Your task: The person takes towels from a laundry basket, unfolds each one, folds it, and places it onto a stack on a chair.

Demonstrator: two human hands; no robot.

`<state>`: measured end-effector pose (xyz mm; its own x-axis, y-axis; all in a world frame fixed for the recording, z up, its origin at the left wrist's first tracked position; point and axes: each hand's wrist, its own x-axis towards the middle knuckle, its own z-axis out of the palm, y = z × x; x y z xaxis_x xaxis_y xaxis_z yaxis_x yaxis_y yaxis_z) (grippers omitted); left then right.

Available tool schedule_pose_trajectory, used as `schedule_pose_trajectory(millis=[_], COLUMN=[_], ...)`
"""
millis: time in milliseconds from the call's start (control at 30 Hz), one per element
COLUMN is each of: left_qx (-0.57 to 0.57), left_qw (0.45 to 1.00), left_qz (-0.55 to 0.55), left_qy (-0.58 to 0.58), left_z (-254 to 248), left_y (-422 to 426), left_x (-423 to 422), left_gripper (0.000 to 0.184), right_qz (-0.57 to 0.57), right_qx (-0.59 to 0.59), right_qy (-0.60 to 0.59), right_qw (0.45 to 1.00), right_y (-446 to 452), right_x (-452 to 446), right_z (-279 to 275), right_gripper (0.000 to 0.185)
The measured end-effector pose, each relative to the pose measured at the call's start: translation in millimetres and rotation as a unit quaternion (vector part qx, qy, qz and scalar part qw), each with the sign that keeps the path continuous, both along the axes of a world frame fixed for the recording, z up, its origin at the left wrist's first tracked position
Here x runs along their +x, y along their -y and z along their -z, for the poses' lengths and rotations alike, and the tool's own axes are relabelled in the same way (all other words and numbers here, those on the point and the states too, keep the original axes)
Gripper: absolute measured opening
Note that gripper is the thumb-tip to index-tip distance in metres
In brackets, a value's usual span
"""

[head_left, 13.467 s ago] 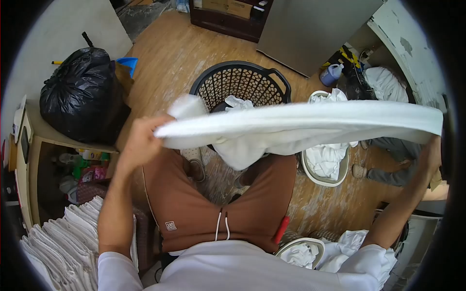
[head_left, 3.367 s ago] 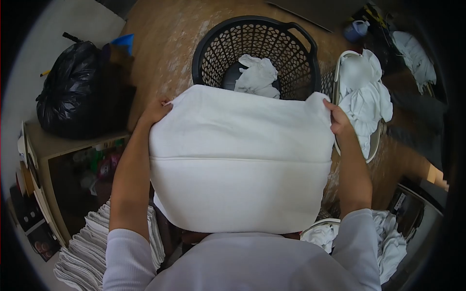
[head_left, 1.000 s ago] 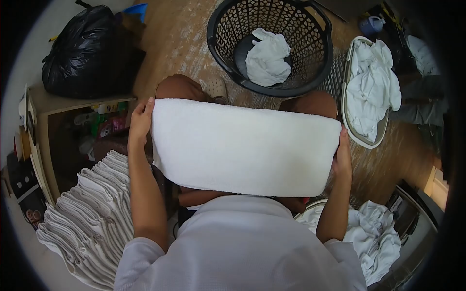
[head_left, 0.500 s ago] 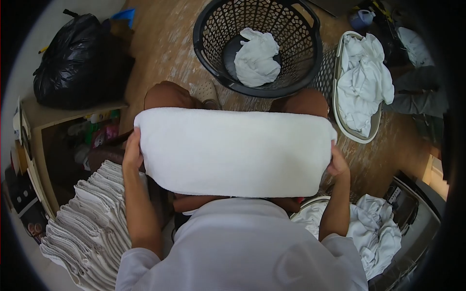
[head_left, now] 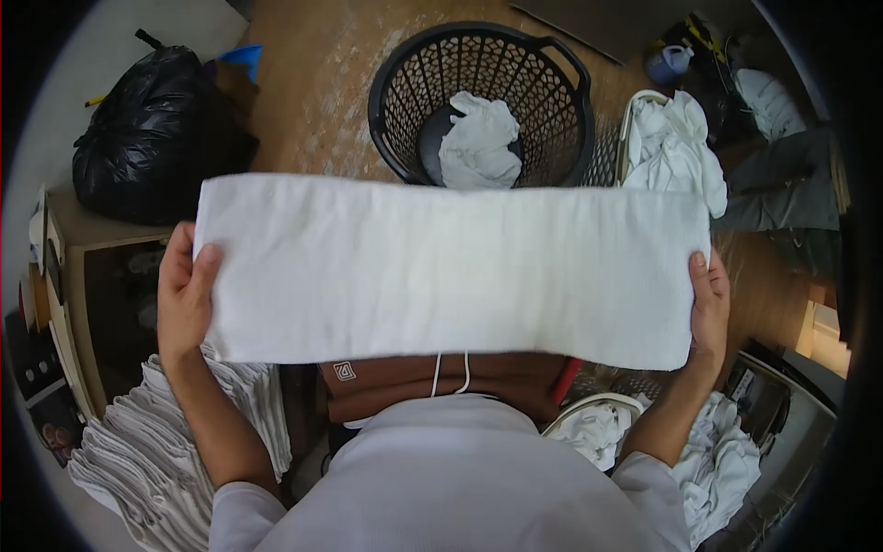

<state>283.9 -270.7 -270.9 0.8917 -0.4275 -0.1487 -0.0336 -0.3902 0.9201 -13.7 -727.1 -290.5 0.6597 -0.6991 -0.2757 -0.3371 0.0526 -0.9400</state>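
Observation:
A folded white cloth (head_left: 451, 271) is stretched level between my hands as a long band above my lap. My left hand (head_left: 188, 290) is closed on its left end, thumb on the near face and fingers behind. My right hand (head_left: 706, 299) grips the right end the same way, with the thumb in front. Beyond the cloth stands a black lattice basket (head_left: 575, 138), holding a crumpled white cloth (head_left: 480, 143). At the lower left, a tall stack of folded white cloths (head_left: 152, 446) rests beside my left forearm.
White cloths fill an oval basket (head_left: 628, 120) at the upper right and another (head_left: 635, 405) near my right elbow. A black garbage bag (head_left: 147, 138) sits on a wooden cabinet (head_left: 110, 230) at left. Another person's grey-clothed leg (head_left: 777, 184) shows at the right.
The cloth was a wide sheet, then a shorter rounded fold over my knees. It is now raised and drawn out into a longer, flatter band, and my hands have moved farther apart.

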Motion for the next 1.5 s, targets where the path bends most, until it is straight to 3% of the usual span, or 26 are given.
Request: schedule_pose_trajectory(millis=[167,300,367,400,533,633,700,733,767,867,967,1000,1067,1100,1167,1267,1367,1500], left_qx=[-0.167,-0.198,-0.187,-0.177,-0.157,-0.149,-0.23,-0.253,-0.275,-0.215,-0.128,-0.14,-0.165,-0.213,-0.449,-0.565,-0.428,-0.349], left_qw=[0.982,0.973,0.977,0.98,0.98,0.97,0.932,0.917,0.899,0.933,0.988,0.982,0.946,0.879,0.724,0.681,0.805,0.936], left_qz=[0.074,0.113,0.099,0.089,0.121,0.16,0.173,0.175,0.176,0.252,0.071,0.023,-0.075,-0.08,0.03,0.044,0.025,-0.021], left_qy=[-0.052,-0.034,0.001,0.017,0.016,-0.109,-0.219,-0.255,-0.29,-0.138,-0.054,-0.128,-0.271,-0.419,-0.523,-0.464,-0.41,-0.048], left_z=[-16,11,22,26,29,13,11,10,9,-2,27,46,90,100,118,117,45,-96], left_y=[121,186,195,196,189,177,171,168,164,141,119,116,111,109,110,112,81,-5], left_x=[-37,-62,-66,-68,-69,-65,-63,-62,-60,-47,-21,-18,-15,-21,-41,-50,-23,-17], left_gripper=[0.015,0.021,0.023,0.023,0.027,0.035,0.041,0.042,0.043,0.049,0.058,0.063,0.071,0.084,0.083,0.066,0.054,0.043], right_qz=[-0.133,-0.185,-0.168,-0.164,-0.191,-0.254,-0.301,-0.324,-0.327,-0.336,-0.295,-0.291,-0.265,-0.246,-0.238,-0.228,-0.245,-0.292], right_qx=[0.032,-0.039,-0.188,-0.138,-0.149,-0.177,-0.242,-0.228,-0.168,-0.022,0.057,0.099,0.168,0.21,0.199,0.199,0.186,0.192], right_qy=[0.112,0.131,0.052,0.047,0.029,-0.027,-0.041,-0.076,-0.029,0.115,0.096,0.106,0.159,0.192,0.218,0.222,0.2,0.214], right_qw=[0.984,0.973,0.966,0.976,0.97,0.951,0.921,0.915,0.929,0.934,0.949,0.946,0.936,0.927,0.925,0.927,0.93,0.912], right_y=[-82,-137,-151,-152,-154,-154,-157,-158,-155,-142,-142,-142,-141,-142,-129,-109,-92,-102], right_x=[92,147,153,153,149,150,151,154,155,163,171,173,176,179,179,181,182,200], right_z=[-44,-11,-29,-31,-25,-40,-47,-55,-49,-23,-53,-70,-94,-107,-119,-133,-152,-177], right_gripper=[0.027,0.026,0.027,0.027,0.029,0.035,0.041,0.048,0.048,0.049,0.044,0.042,0.04,0.04,0.039,0.04,0.041,0.037])
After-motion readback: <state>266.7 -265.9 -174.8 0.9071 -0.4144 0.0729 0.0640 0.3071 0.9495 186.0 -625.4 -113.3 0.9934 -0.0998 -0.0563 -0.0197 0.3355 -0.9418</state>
